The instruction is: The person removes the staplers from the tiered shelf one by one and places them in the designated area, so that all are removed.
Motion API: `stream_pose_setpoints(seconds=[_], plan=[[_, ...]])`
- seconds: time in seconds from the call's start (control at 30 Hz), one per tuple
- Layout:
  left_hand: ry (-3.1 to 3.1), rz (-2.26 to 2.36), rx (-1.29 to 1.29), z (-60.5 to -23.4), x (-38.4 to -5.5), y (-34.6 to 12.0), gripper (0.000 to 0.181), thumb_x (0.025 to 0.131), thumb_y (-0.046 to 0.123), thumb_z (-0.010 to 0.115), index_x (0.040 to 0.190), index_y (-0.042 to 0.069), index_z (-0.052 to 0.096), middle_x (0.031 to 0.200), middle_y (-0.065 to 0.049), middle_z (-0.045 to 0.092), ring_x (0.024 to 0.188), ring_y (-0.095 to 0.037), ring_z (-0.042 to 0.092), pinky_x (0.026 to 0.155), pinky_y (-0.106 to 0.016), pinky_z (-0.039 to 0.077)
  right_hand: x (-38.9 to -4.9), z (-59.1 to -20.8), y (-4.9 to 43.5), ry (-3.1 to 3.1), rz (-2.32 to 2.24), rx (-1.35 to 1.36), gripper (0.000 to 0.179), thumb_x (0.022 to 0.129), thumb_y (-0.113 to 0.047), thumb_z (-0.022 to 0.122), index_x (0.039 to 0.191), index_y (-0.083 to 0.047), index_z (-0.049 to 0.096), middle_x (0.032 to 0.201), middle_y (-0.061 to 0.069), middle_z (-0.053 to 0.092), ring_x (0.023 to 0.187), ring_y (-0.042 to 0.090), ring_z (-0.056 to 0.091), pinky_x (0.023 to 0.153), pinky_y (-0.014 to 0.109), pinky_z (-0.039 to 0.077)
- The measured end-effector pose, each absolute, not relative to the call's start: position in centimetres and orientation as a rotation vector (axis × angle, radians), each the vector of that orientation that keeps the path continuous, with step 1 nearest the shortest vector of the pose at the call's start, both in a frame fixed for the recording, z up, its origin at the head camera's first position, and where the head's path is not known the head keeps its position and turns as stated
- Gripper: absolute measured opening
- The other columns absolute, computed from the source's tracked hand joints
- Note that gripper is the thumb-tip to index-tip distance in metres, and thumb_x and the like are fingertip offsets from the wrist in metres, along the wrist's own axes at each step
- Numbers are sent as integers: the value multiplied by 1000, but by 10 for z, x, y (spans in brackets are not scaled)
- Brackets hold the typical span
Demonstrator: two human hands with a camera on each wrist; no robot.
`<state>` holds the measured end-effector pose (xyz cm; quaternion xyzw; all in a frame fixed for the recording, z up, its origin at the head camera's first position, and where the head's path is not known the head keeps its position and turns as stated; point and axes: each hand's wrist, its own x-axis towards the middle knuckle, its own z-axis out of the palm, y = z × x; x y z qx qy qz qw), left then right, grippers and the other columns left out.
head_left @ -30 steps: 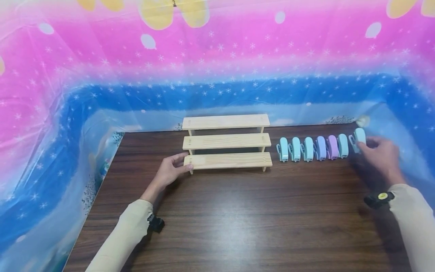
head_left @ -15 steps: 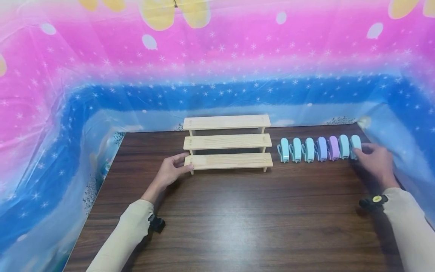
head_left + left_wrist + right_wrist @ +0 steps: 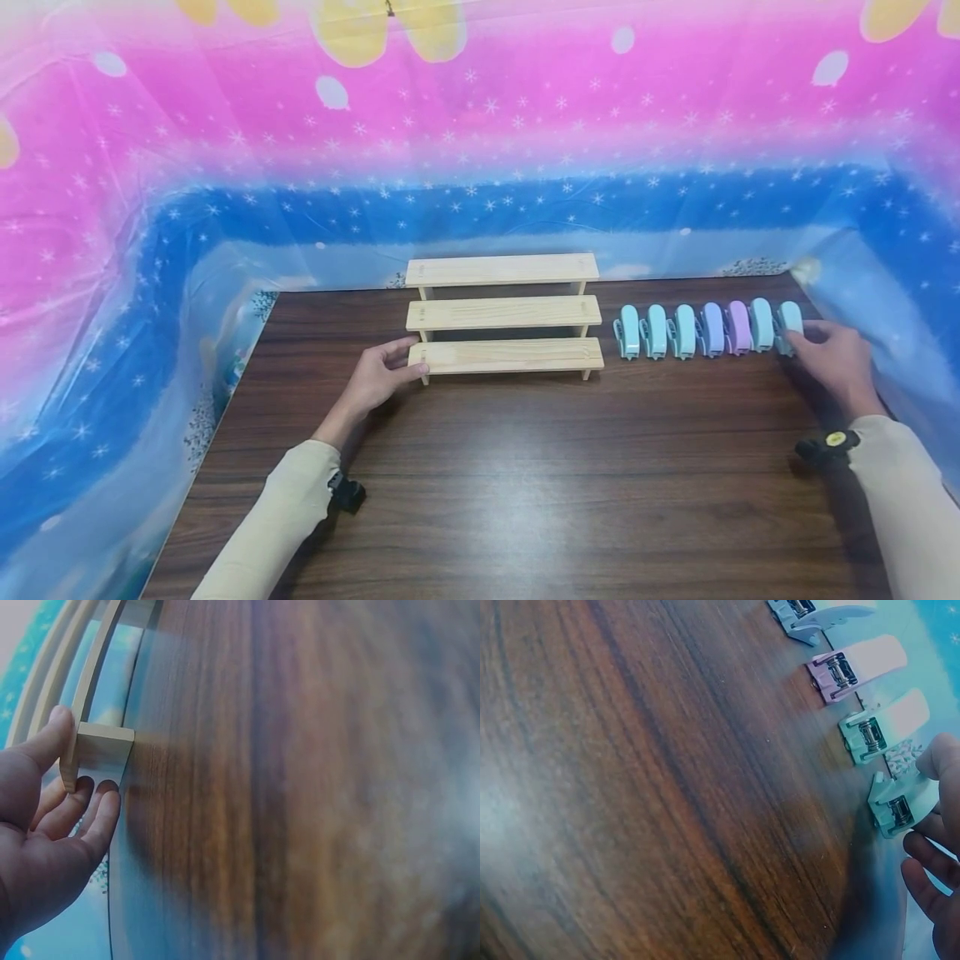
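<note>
My left hand grips the left end of the lowest step of a three-step wooden rack, thumb on its front edge and fingers behind or under it. In the left wrist view, the thumb lies against the board. My right hand pinches the rounded top of a mint-green stapler, the rightmost in a row of small upright staplers. In the right wrist view, this held stapler tilts slightly, beside another mint stapler. Whether its base touches the table cannot be told.
Leftward along the row stand a purple stapler, a periwinkle stapler and several mint ones. The row stands right of the rack on a dark wood-grain table. A printed pink and blue cloth hangs behind and at both sides.
My right hand has brought the mint stapler left and down to the row's right end, then shifted it very slightly. The left hand has stayed on the rack.
</note>
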<state>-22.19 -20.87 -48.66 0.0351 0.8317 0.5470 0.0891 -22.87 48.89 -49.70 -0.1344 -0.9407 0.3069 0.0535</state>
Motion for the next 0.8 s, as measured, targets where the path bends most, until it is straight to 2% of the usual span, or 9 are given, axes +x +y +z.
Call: stream_pose_setpoints(seconds=[0.33, 0.43, 0.53, 0.6, 0.67, 0.73, 0.8], plan=[[2493, 1614, 121, -489, -223, -210, 66, 93, 29, 78, 150, 7, 52, 148, -20, 54, 133, -38, 56, 105, -50, 50, -227, -492, 490, -2888, 980, -426, 83, 101, -59, 48, 147, 10, 45, 140, 40, 49, 126, 55, 46, 96, 68, 42], [2507, 1597, 122, -489, -223, -211, 66, 93, 30, 78, 150, 7, 52, 146, -20, 56, 133, -37, 56, 106, -50, 50, -229, -488, 492, -2864, 1019, -400, 81, 102, -58, 49, 149, 7, 45, 145, 39, 46, 131, 56, 43, 98, 65, 40], [2514, 1582, 119, -490, -224, -212, 66, 94, 29, 78, 150, 7, 52, 145, -19, 58, 133, -36, 56, 106, -50, 50, -229, -483, 492, -2804, 1055, -391, 76, 101, -56, 53, 149, 3, 48, 146, 34, 49, 133, 52, 44, 95, 47, 44], [2516, 1575, 122, -491, -225, -212, 65, 93, 28, 78, 149, 7, 52, 144, -19, 58, 133, -35, 56, 107, -50, 50, -227, -477, 489, -2751, 1085, -409, 72, 100, -54, 56, 148, 0, 51, 141, 26, 57, 128, 41, 51, 89, 33, 44], [2523, 1567, 131, -490, -225, -213, 65, 94, 28, 78, 149, 6, 52, 144, -19, 58, 134, -35, 56, 107, -50, 49, -224, -469, 484, -2700, 1100, -403, 69, 99, -53, 59, 147, -4, 54, 128, 12, 65, 116, 26, 57, 80, 22, 41], [2534, 1553, 143, -489, -225, -213, 65, 94, 28, 78, 149, 4, 52, 145, -20, 57, 134, -36, 55, 107, -50, 49, -222, -460, 478, -2657, 1132, -383, 66, 98, -52, 63, 147, -8, 56, 115, -4, 65, 103, 11, 57, 76, 16, 42], [2539, 1543, 159, -487, -224, -212, 67, 94, 27, 78, 150, 2, 50, 147, -21, 55, 136, -37, 53, 108, -50, 48, -220, -449, 470, -2628, 1162, -366, 63, 97, -51, 66, 147, -14, 57, 106, -15, 62, 93, 0, 55, 72, 13, 44]])
